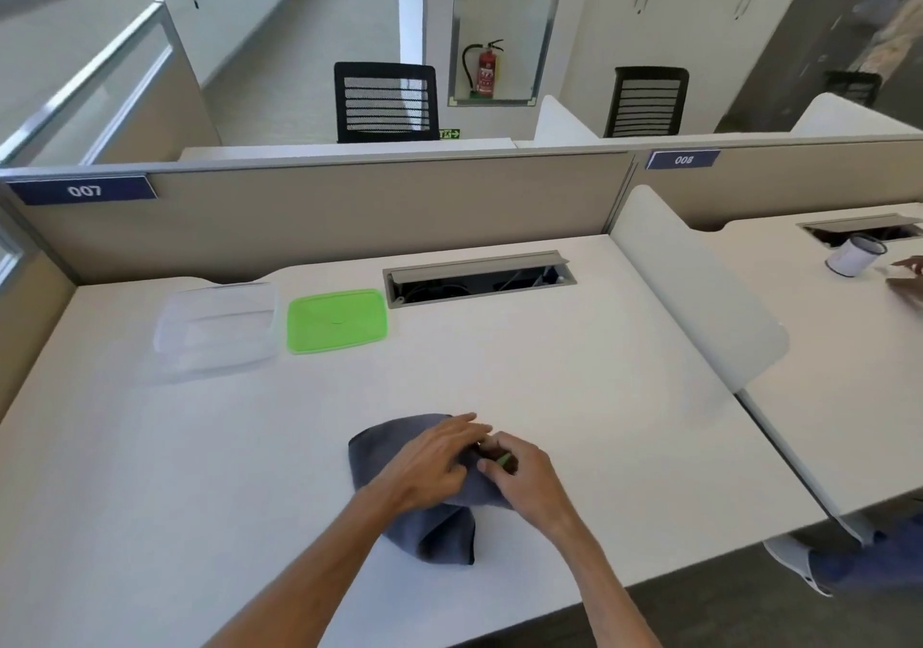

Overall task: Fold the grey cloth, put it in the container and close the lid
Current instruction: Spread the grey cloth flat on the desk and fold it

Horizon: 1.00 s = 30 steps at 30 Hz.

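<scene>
Both bare forearms reached forward from the lower edge and converged. The left hand (434, 462) lay palm down, fingers (462, 422) extended forward and slightly spread. The right hand (524, 472) sat just beside it, touching, its fingers curled inward in a pinch.

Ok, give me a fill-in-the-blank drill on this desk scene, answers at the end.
1. Both hands, left and right, rest on the ____ cloth.
2. The lid lying beside the container is ____ in colour.
3. The container is ____, with no lid on it.
4. The lid lies to the ____ of the container in the picture.

Answers: grey; green; open; right
</scene>
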Each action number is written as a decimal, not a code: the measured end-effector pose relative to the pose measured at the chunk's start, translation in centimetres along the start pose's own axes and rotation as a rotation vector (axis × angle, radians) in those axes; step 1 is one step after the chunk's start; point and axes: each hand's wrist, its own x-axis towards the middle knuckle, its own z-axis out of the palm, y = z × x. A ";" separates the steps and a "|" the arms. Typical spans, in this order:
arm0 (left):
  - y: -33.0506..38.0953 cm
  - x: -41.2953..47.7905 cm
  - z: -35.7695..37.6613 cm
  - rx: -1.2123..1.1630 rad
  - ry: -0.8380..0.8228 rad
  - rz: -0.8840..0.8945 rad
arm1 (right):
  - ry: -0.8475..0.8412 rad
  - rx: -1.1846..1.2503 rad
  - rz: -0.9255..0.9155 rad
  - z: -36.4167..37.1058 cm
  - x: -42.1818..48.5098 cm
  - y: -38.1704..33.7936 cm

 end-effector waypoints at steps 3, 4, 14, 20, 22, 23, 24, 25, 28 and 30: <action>0.3 0.8 -1.5 0.065 0.044 0.025 | -0.012 -0.047 -0.034 -3.2 -0.1 -1.3; 0.2 1.0 -2.1 0.092 0.068 0.044 | -0.004 -0.079 -0.033 -4.1 -0.1 -1.7; -1.9 0.2 -9.0 0.239 0.287 0.113 | 0.124 -0.331 -0.137 -9.6 1.8 -6.9; -3.8 -1.8 -11.4 0.211 0.461 -0.062 | -0.085 -0.064 -0.108 -10.7 3.4 -9.6; -5.0 -3.1 -11.7 0.260 0.484 -0.114 | -0.193 -0.054 -0.095 -11.8 3.6 -9.9; -5.6 -3.8 -11.8 0.283 0.493 -0.149 | -0.245 -0.048 -0.093 -12.3 3.7 -10.0; -6.2 -4.6 -11.8 0.296 0.504 -0.193 | -0.294 -0.043 -0.092 -12.6 3.7 -9.9; -6.8 -5.4 -11.8 0.301 0.518 -0.236 | -0.335 -0.047 -0.086 -12.9 3.7 -9.9; -8.0 -7.4 -11.3 0.305 0.577 -0.352 | -0.412 -0.137 -0.024 -14.1 3.9 -9.5; -8.4 -8.6 -11.1 0.280 0.621 -0.422 | -0.398 -0.205 0.004 -14.9 4.3 -9.1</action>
